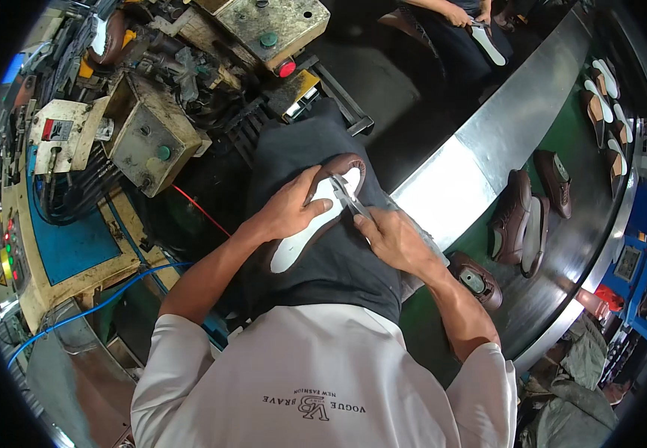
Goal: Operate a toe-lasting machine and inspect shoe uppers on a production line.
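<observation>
Noting largest first: the metal surface (443, 179) slopes from the upper right toward mid-frame, beside the dark-covered lap (282, 149). Across that lap, at frame centre, lies the brown shoe (353, 159), white underside facing up, long axis running lower left to upper right. Left hand (293, 213) clasps its left edge, thumb pressed on the white face; other fingers partly hidden. Right hand (394, 235) wraps the handles of the grey pincer-like tool (346, 196), whose head sits over the white face toward the upper end. Cannot tell whether its tips bite anything.

Judgement: good work here calls for firm backing from the thigh, thumb well clear of the tips, and short, controlled wrist strokes. Likely risks: shoe rocking under load; white face getting scored.
</observation>
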The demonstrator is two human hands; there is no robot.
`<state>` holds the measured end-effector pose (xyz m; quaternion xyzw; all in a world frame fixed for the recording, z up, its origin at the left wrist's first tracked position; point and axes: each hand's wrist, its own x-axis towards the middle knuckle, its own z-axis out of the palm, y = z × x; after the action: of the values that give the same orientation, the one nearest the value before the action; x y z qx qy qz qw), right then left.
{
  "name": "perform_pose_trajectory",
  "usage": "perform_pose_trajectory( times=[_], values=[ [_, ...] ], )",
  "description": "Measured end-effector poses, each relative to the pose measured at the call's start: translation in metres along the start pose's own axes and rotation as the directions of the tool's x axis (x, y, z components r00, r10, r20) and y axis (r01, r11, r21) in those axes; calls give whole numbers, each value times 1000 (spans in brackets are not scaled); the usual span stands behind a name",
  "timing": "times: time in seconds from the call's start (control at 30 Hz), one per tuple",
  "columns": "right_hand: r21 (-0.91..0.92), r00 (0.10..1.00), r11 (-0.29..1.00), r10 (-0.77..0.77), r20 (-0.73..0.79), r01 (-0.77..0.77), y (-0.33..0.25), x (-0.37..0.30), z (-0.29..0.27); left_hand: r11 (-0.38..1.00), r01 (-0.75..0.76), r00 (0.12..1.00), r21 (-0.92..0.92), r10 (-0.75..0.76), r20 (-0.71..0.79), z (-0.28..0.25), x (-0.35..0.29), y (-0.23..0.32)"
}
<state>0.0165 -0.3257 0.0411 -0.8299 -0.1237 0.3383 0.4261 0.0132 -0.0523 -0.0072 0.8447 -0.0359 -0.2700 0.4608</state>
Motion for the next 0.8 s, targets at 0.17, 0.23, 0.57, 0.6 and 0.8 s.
perform_pose_trajectory(
  times=[0.17, 0.23, 0.57, 0.6, 0.8],
  values=[
    [-52, 944, 976, -218, -247, 212, 36, 16, 37, 990, -68, 994, 127, 78, -76, -3, -3, 0],
    [-60, 902, 963, -267, -338, 263, 45, 21, 50, 997, -58, 995, 47, 61, -75, -10, 0, 6],
    [-202, 982, 966, -178, -67, 161, 53, -6, 36, 771, 139, 979, -621, -12, 205, -14, -1, 19],
    [-206, 985, 967, -163, -54, 149, 52, -7, 37, 777, 169, 974, -606, -37, 224, -12, 3, 16],
    [-151, 946, 964, -247, -210, 218, 49, -19, 6, 982, 33, 999, -184, -31, 18, 8, -1, -1]
  ],
)
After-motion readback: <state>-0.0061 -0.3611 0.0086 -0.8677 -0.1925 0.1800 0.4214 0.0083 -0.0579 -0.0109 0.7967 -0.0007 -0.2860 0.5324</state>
